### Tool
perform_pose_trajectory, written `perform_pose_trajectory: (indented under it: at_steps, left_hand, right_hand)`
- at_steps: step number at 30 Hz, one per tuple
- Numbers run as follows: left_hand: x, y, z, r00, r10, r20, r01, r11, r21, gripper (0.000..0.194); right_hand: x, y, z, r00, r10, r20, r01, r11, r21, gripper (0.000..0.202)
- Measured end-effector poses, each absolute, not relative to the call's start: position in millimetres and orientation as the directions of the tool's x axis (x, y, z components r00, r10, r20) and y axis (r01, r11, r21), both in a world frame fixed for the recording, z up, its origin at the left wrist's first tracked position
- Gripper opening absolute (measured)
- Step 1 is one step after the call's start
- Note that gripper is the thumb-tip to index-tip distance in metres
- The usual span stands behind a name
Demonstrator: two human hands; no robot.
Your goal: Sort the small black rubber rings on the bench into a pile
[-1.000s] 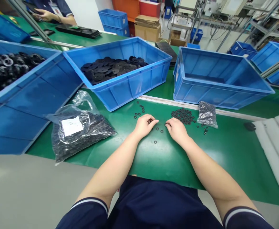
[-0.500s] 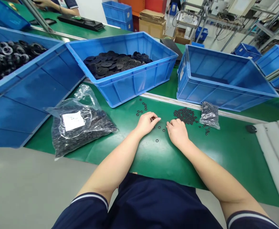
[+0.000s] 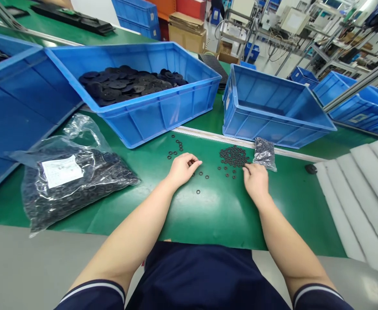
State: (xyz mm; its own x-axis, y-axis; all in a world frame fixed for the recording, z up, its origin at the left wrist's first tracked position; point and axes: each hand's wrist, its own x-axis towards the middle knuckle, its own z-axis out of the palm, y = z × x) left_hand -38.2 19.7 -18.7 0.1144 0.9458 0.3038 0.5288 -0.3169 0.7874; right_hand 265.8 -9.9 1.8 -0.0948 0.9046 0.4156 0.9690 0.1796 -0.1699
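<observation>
My left hand (image 3: 182, 170) rests over the green table with fingers curled toward the thumb; a dark bit shows between them, too small to name. Beside it lie a few loose black rings (image 3: 207, 177), with several more rings (image 3: 180, 146) behind it. My right hand (image 3: 256, 181) is at the right front edge of a pile of small black rings (image 3: 234, 156). Its fingers are bent together and pointed down, and whatever is at their tips is hidden. Just behind that hand sits a small clear bag of dark parts (image 3: 264, 153).
A large clear bag of black rings (image 3: 88, 185) with a white label lies at left. Behind stand a blue bin (image 3: 163, 110) of black discs, another blue bin (image 3: 279, 129) and a third bin (image 3: 17, 116) at far left. White foam sheets (image 3: 353, 202) lie at right.
My right hand has moved right, from in front of the ring pile to its right edge by the small bag. My left hand stays by the loose rings. The view has turned right.
</observation>
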Motion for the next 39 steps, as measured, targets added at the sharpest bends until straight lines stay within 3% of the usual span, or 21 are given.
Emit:
perform_pose_trajectory:
  at_steps: [4, 14, 18, 22, 26, 35, 39]
  left_hand:
    - [-38, 20, -18, 0.12, 0.948, 0.294, 0.537, -0.311, 0.784, 0.019]
    - [-37, 17, -14, 0.114, 0.948, 0.297, 0.537, -0.31, 0.785, 0.018]
    - [-37, 18, -16, 0.108, 0.949, 0.297, 0.535, -0.307, 0.787, 0.017]
    - [-36, 19, -17, 0.109, 0.949, 0.295, 0.538, -0.306, 0.785, 0.016]
    - [-36, 17, -16, 0.1, 0.951, 0.293, 0.537, -0.299, 0.789, 0.015]
    - [-36, 18, -13, 0.12, 0.947, 0.298, 0.529, -0.315, 0.788, 0.014]
    - [-36, 18, -13, 0.122, 0.949, 0.291, 0.538, -0.309, 0.784, 0.015]
  right_hand:
    - [311, -5, -8, 0.031, 0.902, 0.431, 0.979, 0.059, -0.194, 0.03]
    - [308, 4, -14, 0.019, 0.911, 0.412, 0.96, 0.099, -0.262, 0.025]
    - [290, -1, -5, 0.043, 0.929, 0.367, 0.929, 0.098, -0.356, 0.024]
    - [236, -17, 4, -0.144, 0.939, 0.313, 0.828, 0.287, -0.481, 0.023]
    - [180, -23, 3, -0.38, 0.875, 0.3, 0.72, 0.484, -0.498, 0.021]
    - [164, -19, -10, -0.418, 0.862, 0.286, 0.709, 0.506, -0.49, 0.022]
    - [163, -21, -11, -0.462, 0.845, 0.272, 0.73, 0.536, -0.425, 0.025]
